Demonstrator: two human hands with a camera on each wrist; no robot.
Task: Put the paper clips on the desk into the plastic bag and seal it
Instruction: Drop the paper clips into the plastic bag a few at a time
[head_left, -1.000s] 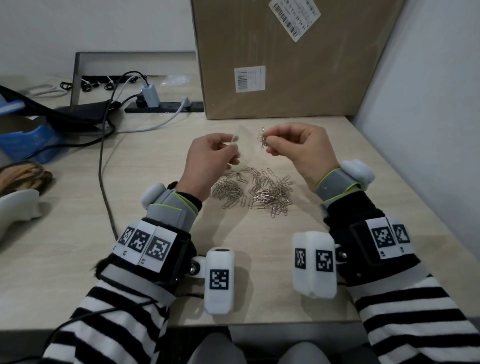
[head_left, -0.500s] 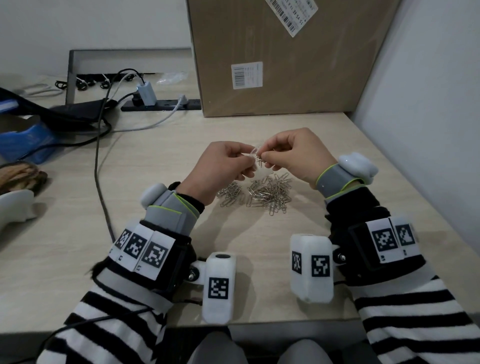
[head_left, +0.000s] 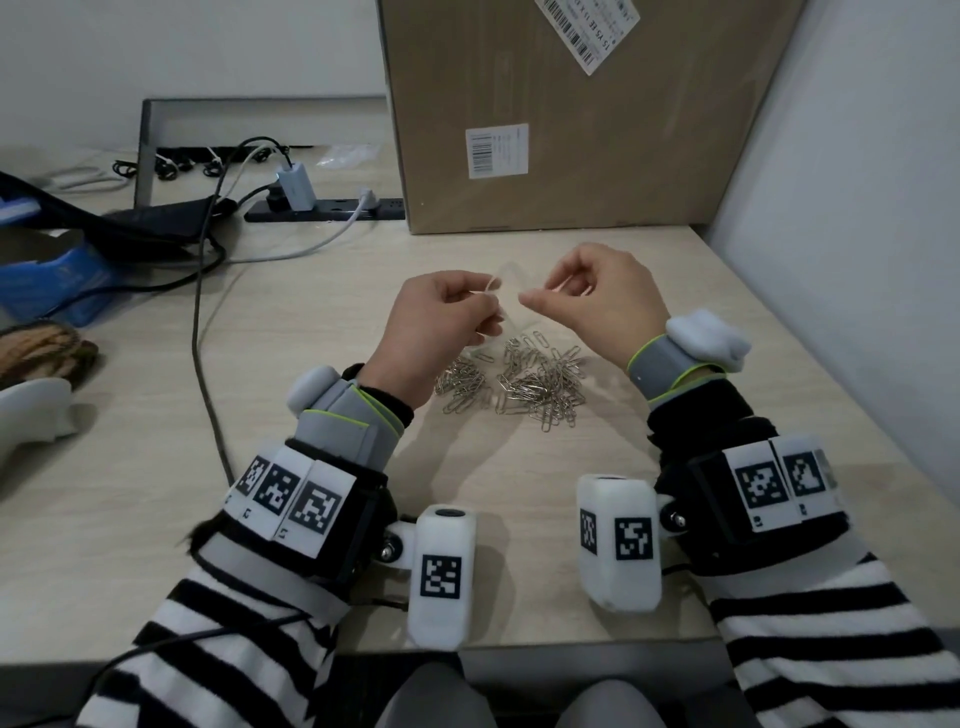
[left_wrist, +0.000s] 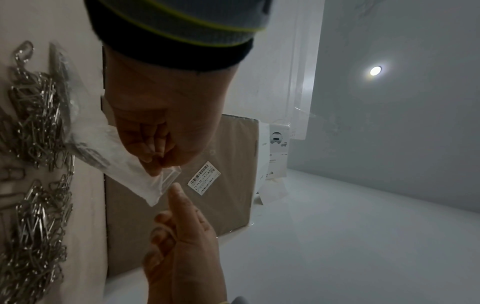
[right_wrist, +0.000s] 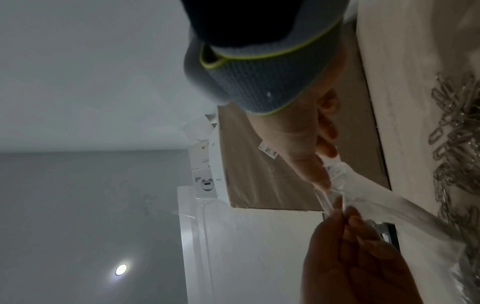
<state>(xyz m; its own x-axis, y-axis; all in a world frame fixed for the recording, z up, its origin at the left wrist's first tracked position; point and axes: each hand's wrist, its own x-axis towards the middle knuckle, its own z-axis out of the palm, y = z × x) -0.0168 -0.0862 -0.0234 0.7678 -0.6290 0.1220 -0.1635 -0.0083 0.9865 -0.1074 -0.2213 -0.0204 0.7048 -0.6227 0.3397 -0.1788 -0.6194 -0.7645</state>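
Observation:
A small clear plastic bag (head_left: 508, 291) hangs above the desk, its mouth open. My left hand (head_left: 480, 296) pinches one lip of it between thumb and fingers. My right hand (head_left: 535, 299) sits just right of the mouth with loosely curled fingers and no clip in it. In the left wrist view its index fingertip (left_wrist: 176, 190) touches the bag (left_wrist: 135, 176) at the lip, and dark clips show in the bag's lower end. Several loose silver paper clips (head_left: 540, 384) lie in a heap on the desk (head_left: 519, 519) below both hands.
A large cardboard box (head_left: 571, 114) stands close behind the hands. A power strip (head_left: 322, 210) with a charger and a long cable (head_left: 200, 312) lies at back left. A grey wall (head_left: 857, 208) borders the desk on the right. A white object (head_left: 31, 410) rests at far left.
A second ago my right hand pinched clips beside the bag. Half a second ago it was at the bag's mouth. Now it has drawn back right without them.

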